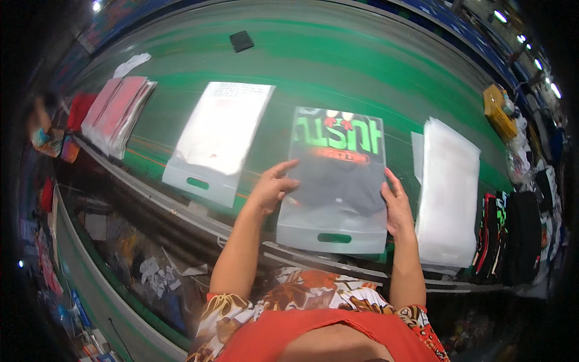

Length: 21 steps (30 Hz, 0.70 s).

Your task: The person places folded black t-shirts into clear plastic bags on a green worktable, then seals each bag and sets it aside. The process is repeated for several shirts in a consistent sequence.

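Observation:
A frosted plastic bag [329, 211] with an oval handle slot lies before me on a green conveyor belt, a folded black garment [313, 169] with green and red print inside it. At its left edge rests my left hand [274, 188], fingers apart and slightly bent, the tips on the plastic. Along the right edge, my right hand [397, 202] has its fingers stretched out, its thumb touching the side of the bag. Neither hand is wrapped round anything. Left of them lies another such bag [220, 130] holding something white.
A thick stack of clear plastic bags [449, 193] is at the right, beside folded dark garments [518, 235]. Farther left sits a pile of pink and white packs [117, 114]. A small black piece [242, 41] lies on the far belt [338, 54]; a yellow box [499, 111] stands at the far right.

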{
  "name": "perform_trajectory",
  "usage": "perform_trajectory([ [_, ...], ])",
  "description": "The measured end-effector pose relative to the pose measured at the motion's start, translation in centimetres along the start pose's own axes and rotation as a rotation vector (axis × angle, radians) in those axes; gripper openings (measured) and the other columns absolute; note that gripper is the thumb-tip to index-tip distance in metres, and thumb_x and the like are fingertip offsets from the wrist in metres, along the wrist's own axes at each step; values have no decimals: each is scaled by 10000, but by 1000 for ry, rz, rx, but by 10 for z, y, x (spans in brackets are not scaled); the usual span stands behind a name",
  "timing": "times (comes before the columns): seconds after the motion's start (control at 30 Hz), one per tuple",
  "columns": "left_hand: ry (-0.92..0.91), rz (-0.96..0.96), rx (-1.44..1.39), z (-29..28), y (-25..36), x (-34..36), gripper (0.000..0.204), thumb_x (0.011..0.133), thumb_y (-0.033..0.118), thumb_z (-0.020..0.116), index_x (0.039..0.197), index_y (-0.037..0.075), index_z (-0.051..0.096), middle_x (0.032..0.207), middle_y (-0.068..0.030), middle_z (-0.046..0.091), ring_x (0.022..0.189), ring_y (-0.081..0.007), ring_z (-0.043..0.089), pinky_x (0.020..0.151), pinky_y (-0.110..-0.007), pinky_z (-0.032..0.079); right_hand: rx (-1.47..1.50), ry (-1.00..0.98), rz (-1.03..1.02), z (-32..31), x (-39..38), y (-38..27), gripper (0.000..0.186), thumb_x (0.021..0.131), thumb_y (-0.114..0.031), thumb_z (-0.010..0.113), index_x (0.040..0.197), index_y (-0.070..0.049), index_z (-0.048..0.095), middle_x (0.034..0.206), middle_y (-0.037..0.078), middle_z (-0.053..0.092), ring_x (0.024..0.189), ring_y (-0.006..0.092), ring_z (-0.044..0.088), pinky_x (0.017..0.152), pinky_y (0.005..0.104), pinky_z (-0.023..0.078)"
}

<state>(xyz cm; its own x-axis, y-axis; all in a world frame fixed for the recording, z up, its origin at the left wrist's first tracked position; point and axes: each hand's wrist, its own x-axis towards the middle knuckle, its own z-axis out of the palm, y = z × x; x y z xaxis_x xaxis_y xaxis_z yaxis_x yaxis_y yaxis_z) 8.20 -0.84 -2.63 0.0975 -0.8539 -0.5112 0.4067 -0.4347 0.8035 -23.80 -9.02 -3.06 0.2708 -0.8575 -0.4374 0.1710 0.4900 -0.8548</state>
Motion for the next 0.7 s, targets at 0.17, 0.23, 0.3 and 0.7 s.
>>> perform_trajectory([
  [0.17, -76, 110, 321, 10, 19, -18, 668, 788, -34, 708, 1416, -12, 480, 1266, -171, 583, 1032, -222, 605, 689, -328, 598, -289, 4, -179, 21, -10, 1, 649, 917, -68, 651, 1505, -48, 377, 1569, 196, 311, 1428, 243, 337, 1146, 347, 291],
  [0.23, -125, 192, 498, -4, 30, -21, 711, 779, -40, 715, 1442, 16, 463, 1447, -181, 488, 1097, -228, 578, 706, -304, 590, -383, -86, -262, 29, -12, 3, 693, 874, -24, 668, 1500, -16, 371, 1568, 193, 314, 1437, 246, 326, 1154, 352, 281],
  [0.3, -141, 264, 594, -22, 45, -29, 717, 779, -33, 720, 1447, 40, 469, 1452, -176, 490, 997, -197, 613, 684, -282, 579, -364, -101, -297, 50, -14, 8, 711, 823, 37, 672, 1476, 23, 392, 1537, 190, 372, 1424, 252, 355, 1150, 348, 292],
  [0.7, 158, 390, 479, -221, 171, -47, 786, 717, -110, 702, 1453, 54, 479, 1464, -86, 492, 1253, -169, 509, 999, -281, 447, -408, -300, -600, 283, 59, 40, 585, 889, -112, 665, 1441, -73, 477, 1432, 157, 528, 1326, 235, 496, 1107, 376, 378],
])
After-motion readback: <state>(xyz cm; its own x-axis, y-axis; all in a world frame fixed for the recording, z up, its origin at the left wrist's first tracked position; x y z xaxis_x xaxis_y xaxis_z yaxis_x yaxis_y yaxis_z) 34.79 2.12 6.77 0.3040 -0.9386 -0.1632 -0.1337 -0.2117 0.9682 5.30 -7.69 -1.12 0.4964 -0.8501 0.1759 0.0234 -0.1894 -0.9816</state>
